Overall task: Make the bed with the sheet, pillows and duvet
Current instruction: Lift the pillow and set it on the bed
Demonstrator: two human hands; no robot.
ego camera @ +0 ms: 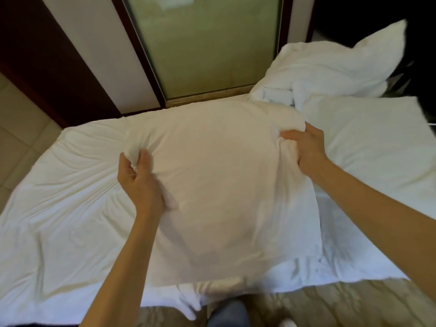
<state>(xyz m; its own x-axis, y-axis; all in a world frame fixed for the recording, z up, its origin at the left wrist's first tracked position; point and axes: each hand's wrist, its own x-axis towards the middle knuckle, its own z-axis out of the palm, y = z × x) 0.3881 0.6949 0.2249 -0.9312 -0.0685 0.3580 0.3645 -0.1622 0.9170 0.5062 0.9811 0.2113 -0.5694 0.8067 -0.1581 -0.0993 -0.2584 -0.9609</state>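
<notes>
I read the pillow [219, 180] as plain white with a faint cream cast, and the sheet [70, 208] as plain white too. The second pillow [354, 64] is also white. The glass panel [207, 43] is cloudy pale green, its frame [141, 55] dark brown. The floor tiles [18, 128] are beige, the mattress side [342, 303] is tan with a faint tonal pattern, and the trouser leg [226, 312] is grey-blue.

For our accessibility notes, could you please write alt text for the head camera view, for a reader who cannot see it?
A person's left hand and right hand grip opposite sides of a white pillow over a wrinkled white sheet. Another pillow and bunched white bedding lie at the far right.
</notes>
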